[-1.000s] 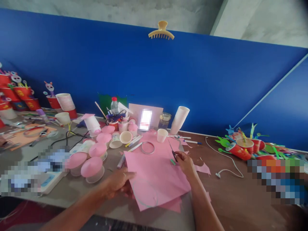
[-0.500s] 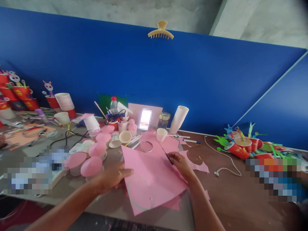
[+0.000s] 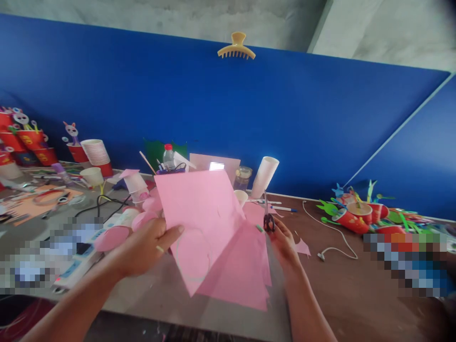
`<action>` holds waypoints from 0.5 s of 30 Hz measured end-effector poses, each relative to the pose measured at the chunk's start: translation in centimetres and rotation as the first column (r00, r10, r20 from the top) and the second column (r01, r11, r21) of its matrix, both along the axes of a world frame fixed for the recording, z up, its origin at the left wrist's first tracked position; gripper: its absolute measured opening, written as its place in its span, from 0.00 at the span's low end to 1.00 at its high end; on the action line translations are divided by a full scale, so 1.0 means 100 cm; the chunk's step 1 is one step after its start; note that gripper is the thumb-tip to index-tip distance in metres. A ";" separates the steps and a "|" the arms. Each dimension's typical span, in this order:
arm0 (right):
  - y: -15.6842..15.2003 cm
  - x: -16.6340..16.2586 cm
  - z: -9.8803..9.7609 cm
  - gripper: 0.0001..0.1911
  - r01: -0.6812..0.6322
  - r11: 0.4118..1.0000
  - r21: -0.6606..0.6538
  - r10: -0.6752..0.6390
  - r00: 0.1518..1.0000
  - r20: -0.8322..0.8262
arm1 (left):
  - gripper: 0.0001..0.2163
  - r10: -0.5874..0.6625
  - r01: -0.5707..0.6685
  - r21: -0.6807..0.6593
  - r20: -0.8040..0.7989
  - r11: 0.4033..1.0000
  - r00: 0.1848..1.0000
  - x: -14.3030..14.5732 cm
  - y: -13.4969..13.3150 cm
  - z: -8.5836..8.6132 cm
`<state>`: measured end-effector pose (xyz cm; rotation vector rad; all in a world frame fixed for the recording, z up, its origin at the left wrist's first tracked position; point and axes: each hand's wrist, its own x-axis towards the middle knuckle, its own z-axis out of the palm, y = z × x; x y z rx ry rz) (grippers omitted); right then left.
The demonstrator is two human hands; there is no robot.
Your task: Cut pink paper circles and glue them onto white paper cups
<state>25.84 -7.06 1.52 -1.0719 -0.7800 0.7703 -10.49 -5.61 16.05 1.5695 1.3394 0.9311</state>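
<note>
My left hand (image 3: 149, 244) pinches the left edge of a pink paper sheet (image 3: 203, 204), thumb on top. The sheet is raised and tilted, and a faint circle is drawn near its lower corner. In my right hand (image 3: 283, 242) is a pair of scissors (image 3: 270, 221), gripped by the dark handles with the blades pointing up and away. The scissors are apart from the raised sheet, to its right. Under that sheet, more pink paper (image 3: 238, 278) lies on the table.
Pink-topped paper cups (image 3: 113, 237) and a power strip (image 3: 76, 266) stand left. A stack of white cups (image 3: 268, 175) leans behind. Pink scraps (image 3: 302, 248), a white cable (image 3: 347, 254) and red cups (image 3: 351, 222) are right. Two blurred patches hide parts of the sides.
My left hand has lifted the pink sheet up and leftward, uncovering pink paper beneath. My right hand has moved right with the scissors, which now point upward away from the sheet.
</note>
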 end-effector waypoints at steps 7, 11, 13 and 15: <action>0.000 -0.009 0.006 0.16 -0.024 0.993 0.119 0.031 0.998 -0.058 | 0.21 -0.006 -0.014 0.177 0.112 0.984 0.994 0.054 0.041 -0.063; 0.001 -0.016 0.002 0.17 -0.113 0.987 0.116 0.126 0.986 -0.113 | 0.19 0.034 -0.055 0.046 0.373 0.997 0.927 0.088 0.058 -0.102; 0.001 -0.021 0.000 0.18 -0.150 0.984 0.096 0.161 0.981 -0.113 | 0.19 0.017 -0.006 -0.025 0.452 1.000 0.892 0.103 0.062 -0.112; -0.001 -0.026 0.000 0.18 -0.193 0.978 0.074 0.201 0.973 -0.116 | 0.19 0.022 0.017 -0.073 0.497 0.997 0.867 0.115 0.065 -0.117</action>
